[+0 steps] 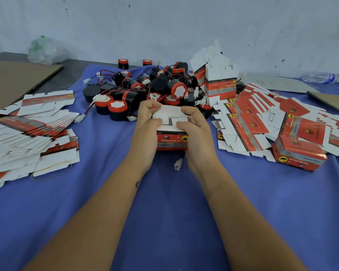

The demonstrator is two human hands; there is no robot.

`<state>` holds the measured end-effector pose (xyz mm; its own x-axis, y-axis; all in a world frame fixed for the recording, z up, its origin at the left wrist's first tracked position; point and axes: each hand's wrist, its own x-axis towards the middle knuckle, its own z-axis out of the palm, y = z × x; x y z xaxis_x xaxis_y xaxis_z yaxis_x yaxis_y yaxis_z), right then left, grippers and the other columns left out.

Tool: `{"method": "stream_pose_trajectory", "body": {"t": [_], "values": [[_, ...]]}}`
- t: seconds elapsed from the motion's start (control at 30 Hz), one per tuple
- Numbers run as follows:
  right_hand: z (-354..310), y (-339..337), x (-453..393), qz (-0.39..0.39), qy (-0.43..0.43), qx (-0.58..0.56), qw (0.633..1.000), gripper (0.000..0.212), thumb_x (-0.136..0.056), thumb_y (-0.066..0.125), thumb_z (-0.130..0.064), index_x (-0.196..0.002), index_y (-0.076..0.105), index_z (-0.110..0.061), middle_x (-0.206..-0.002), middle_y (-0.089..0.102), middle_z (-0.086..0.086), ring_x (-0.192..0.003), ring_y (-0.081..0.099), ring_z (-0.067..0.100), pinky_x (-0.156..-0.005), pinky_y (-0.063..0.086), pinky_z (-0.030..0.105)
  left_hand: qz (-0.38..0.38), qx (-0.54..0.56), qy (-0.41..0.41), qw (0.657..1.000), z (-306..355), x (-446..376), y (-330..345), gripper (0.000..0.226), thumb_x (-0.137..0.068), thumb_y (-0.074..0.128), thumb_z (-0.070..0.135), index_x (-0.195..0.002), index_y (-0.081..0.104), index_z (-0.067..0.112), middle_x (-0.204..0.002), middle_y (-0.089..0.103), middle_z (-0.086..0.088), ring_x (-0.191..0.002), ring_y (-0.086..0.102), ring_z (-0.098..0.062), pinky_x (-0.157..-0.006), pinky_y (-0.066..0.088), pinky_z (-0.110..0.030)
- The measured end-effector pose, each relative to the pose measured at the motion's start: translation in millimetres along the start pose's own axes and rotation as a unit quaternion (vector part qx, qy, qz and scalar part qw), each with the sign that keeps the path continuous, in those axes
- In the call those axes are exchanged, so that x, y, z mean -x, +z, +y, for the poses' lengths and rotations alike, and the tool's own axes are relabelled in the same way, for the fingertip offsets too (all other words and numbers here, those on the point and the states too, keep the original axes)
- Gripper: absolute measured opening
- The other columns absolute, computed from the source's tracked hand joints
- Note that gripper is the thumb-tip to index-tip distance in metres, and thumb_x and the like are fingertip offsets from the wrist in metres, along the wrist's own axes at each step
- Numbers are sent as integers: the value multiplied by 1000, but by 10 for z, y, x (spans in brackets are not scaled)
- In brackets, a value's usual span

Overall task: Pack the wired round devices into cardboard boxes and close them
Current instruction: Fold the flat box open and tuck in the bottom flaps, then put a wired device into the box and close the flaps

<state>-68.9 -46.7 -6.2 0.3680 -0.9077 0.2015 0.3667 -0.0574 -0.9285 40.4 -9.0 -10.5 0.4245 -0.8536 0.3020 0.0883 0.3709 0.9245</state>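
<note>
A small red cardboard box (171, 140) stands in the middle of the blue cloth, its white top flaps (170, 112) folded partway over. My left hand (148, 122) grips its left side with fingers curled on the flaps. My right hand (196, 124) holds its right side, thumb on a flap. A white connector (178, 164) hangs out below the box. Behind lies a heap of black and red round wired devices (143, 90). One closed box (298, 154) sits at the right.
Stacks of flat unfolded boxes lie at the left (27, 130) and right (262, 118), some standing upright (217, 79). A yellow rubber band (51, 171) lies front left. Brown cardboard sheets (14, 81), a plastic bag (44, 49) and a water bottle (321, 77) sit at the back.
</note>
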Motion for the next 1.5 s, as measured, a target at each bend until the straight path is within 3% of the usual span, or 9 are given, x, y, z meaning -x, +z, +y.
{"method": "stream_pose_trajectory", "body": {"t": [0.2,0.4,0.73,0.93,1.03,1.13,1.27,1.37,1.5], "values": [[29,-7,-35,13,47,-11,999,21,-77,55,-12,-62,64,-23,-97,62,11,-93,57,32,-75,46,41,-35,61,-41,997,-17,59,-43,23,-88,36,8,-79,55,17,-100,71,3,-87,68,-17,-63,56,-32],[-12,-19,-17,11,36,16,999,32,-85,49,2,-80,68,-23,-101,65,7,-84,61,21,-60,53,29,23,1,-58,998,17,31,-8,29,-88,43,1,-97,59,25,-89,66,7,-66,66,-1,-52,52,-22],[-23,-20,-1,17,25,64,998,42,-81,47,8,-98,68,-24,-111,68,8,-91,64,19,-64,54,27,26,-21,-44,998,16,46,4,45,-82,45,-9,-95,61,31,-97,67,7,-85,67,-10,-59,54,-23],[31,45,41,47,-38,192,980,36,-78,53,-31,-111,64,-37,-116,64,0,-115,56,25,-95,50,45,24,-58,105,992,100,93,-47,35,-77,49,-2,-98,59,24,-105,63,-6,-94,62,-17,-67,53,-23],[1,36,53,3,-26,117,993,29,-82,53,-33,-107,68,-28,-110,69,2,-107,62,20,-89,50,37,27,-122,199,972,134,132,-32,36,-77,50,-2,-106,57,18,-105,61,5,-97,59,-13,-75,51,-26],[-35,-21,54,-14,-28,88,996,25,-88,56,-22,-110,66,-17,-106,70,0,-102,64,21,-84,53,35,32,-221,246,943,86,139,-39,38,-88,49,21,-124,52,30,-125,53,20,-122,48,-15,-104,41,-37],[-97,-85,24,-3,-85,45,995,30,-79,59,-6,-107,63,-17,-104,66,-2,-97,58,20,-85,49,39,64,-258,122,956,45,37,-54,55,-89,39,59,-140,38,40,-148,41,12,-139,32,-8,-114,27,-28],[-97,-95,29,4,-108,87,990,37,-74,55,-3,-108,61,-18,-102,66,-4,-96,60,14,-79,50,28,-11,-83,-30,996,-1,10,-117,74,-83,46,64,-149,36,34,-126,58,30,-114,57,5,-84,50,-20],[-125,-127,46,-19,-104,141,984,41,-79,51,8,-113,62,-11,-105,66,-3,-96,62,9,-78,52,21,4,-19,-103,995,20,-28,-158,59,-64,57,75,-110,67,38,-115,70,2,-96,68,-14,-63,50,-24]]}}
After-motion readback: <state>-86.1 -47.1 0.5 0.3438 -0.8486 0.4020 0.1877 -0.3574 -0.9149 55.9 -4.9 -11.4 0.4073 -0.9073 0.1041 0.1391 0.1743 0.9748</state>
